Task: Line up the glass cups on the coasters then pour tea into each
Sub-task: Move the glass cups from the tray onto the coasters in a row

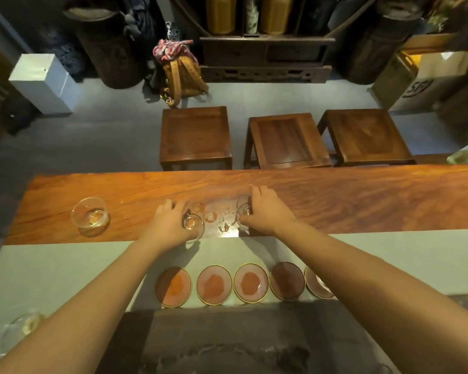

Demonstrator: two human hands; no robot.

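Observation:
Several round reddish coasters (214,285) lie in a row on the grey runner near me; my right forearm covers part of the rightmost one (314,283). On the wooden tabletop beyond, my left hand (169,221) grips a small glass cup (193,224). A second small glass cup (244,210) is held by my right hand (266,210). A wet patch with droplets lies between the two cups. Another glass cup (91,215) stands alone far to the left on the wood.
A glass vessel (22,329) sits at the near left edge, partly behind my left arm. A dark stone tea tray (227,344) lies below the coasters. Three wooden stools (285,141) stand beyond the table's far edge. A backpack (180,74) rests on the floor.

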